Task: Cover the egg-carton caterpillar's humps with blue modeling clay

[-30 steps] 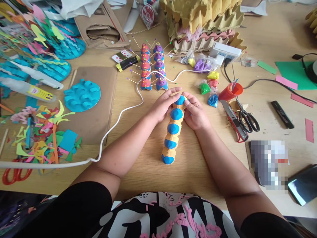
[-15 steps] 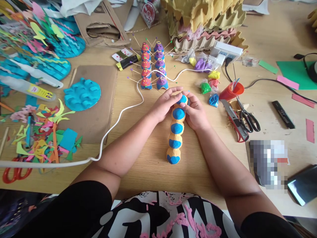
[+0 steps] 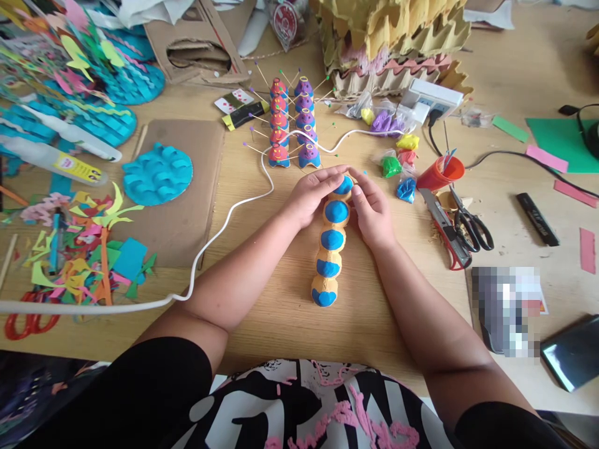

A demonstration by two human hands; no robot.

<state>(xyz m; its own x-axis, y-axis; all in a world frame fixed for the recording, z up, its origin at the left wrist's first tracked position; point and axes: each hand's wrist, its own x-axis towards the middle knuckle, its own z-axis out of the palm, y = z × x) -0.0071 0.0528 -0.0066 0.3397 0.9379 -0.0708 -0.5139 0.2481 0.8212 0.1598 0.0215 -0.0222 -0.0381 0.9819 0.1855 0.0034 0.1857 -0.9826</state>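
Observation:
In the middle of the table lies an egg-carton strip [image 3: 330,254], orange-yellow, a row of several cups capped with blue clay. My left hand [image 3: 314,194] curls around its far end, the thumb lying against the farthest blue cap. My right hand [image 3: 373,209] closes in on that end from the other side, its thumb at the cup's right edge and its fingers bent around the back. Both sets of fingertips meet behind the cup, partly hidden. Just beyond stand a red caterpillar strip [image 3: 279,120] and a purple caterpillar strip [image 3: 305,118], with pins stuck in them.
A white cable [image 3: 224,227] crosses the table and my left forearm. At right are clay bags [image 3: 390,166], an orange cup [image 3: 440,173], a utility knife [image 3: 447,232] and black scissors [image 3: 472,227]. Paper scraps [image 3: 79,249] and cardboard [image 3: 187,224] lie left; egg trays [image 3: 393,43] stand behind.
My right thumb has moved off the blue cap to the cup's right edge. The strip's near end has swung slightly left. The whole view has shifted a little.

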